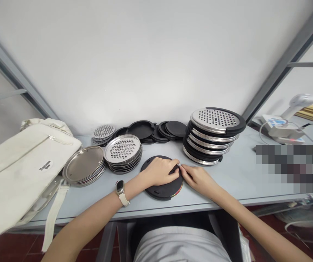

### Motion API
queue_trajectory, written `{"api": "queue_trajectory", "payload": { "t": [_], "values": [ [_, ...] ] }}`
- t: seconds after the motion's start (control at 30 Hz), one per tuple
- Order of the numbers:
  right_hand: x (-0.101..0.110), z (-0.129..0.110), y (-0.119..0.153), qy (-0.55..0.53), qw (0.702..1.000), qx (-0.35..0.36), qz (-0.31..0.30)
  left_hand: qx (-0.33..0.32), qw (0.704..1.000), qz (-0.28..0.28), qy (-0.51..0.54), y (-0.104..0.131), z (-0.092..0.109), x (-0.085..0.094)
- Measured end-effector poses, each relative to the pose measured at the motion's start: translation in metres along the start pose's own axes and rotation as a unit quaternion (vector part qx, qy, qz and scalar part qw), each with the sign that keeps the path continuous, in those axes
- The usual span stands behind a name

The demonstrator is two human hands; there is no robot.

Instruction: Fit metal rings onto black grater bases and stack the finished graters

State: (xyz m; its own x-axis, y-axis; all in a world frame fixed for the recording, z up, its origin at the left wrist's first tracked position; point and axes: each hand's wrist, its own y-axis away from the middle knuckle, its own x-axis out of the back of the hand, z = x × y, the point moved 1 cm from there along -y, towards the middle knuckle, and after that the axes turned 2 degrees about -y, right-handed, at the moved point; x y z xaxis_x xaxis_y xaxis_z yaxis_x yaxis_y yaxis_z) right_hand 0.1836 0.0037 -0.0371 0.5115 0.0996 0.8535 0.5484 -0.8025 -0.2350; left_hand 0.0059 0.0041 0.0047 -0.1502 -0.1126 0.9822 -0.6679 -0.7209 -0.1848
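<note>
A round black disc (pixel 156 189) lies on the grey table in front of me, with a thin red and yellow edge showing at its lower right. My left hand (pixel 163 171) rests on top of the disc, its thumb and fingers closed around the disc's upper right part. My right hand (pixel 196 178) is closed at the disc's right rim, fingertips against a small shiny piece (pixel 179 165) between the two hands. What else the fingertips hold is hidden. Left of the disc stands a stack of round metal grater plates (pixel 122 149); behind its right side rises a tall stack of black-rimmed grater discs (pixel 213 120).
Plain metal discs (pixel 83 165) are stacked at the left beside a cream bag (pixel 22 163). Black round lids (pixel 141 130) and small grater discs (pixel 104 132) lie along the wall. A white handheld device (pixel 300 103) stands at the far right of the table (pixel 243 174).
</note>
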Motion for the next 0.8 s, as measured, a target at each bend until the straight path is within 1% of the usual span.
{"api": "queue_trajectory", "payload": {
  "t": [0.2,0.37,0.57,0.8],
  "values": [
    [0.0002,0.0011,-0.0012,-0.005,1.0,-0.008,0.002,0.009,1.0,-0.007,-0.016,-0.0003,0.0006,0.0009],
    [0.0009,0.0008,-0.0029,-0.022,1.0,-0.015,0.005,0.01,1.0,-0.005,-0.007,-0.0004,-0.0002,-0.0007],
    [0.0018,-0.0002,-0.0045,-0.017,0.999,-0.03,0.004,0.008,1.0,0.0,0.001,-0.0002,-0.0007,-0.0021],
    [0.0042,-0.0037,-0.004,-0.022,1.0,-0.02,-0.002,0.01,1.0,-0.002,0.001,-0.0004,-0.0007,-0.002]
  ]
}}
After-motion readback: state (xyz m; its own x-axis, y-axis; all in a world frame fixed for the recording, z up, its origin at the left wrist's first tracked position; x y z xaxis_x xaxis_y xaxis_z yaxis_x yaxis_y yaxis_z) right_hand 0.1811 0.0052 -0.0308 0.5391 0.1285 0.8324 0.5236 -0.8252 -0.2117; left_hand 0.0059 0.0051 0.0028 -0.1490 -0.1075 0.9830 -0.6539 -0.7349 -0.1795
